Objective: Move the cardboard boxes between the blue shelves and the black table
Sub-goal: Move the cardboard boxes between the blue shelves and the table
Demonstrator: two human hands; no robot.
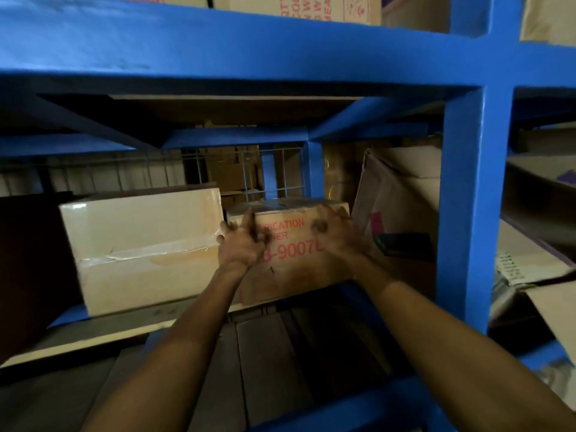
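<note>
Brown cardboard box with red lettering [293, 251] on blue metal shelf [467, 213], just beside pale taped carton [143, 244]. Left hand [241, 244] and right hand [336, 235] curled at upper front corners; blurred, true grip uncertain. Box straight ahead, equidistant.

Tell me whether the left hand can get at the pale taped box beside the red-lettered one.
Probably yes. The left hand is on the red-lettered box, right beside the pale taped box, whose front face is uncovered at the shelf edge. It would have to let go first.
</note>
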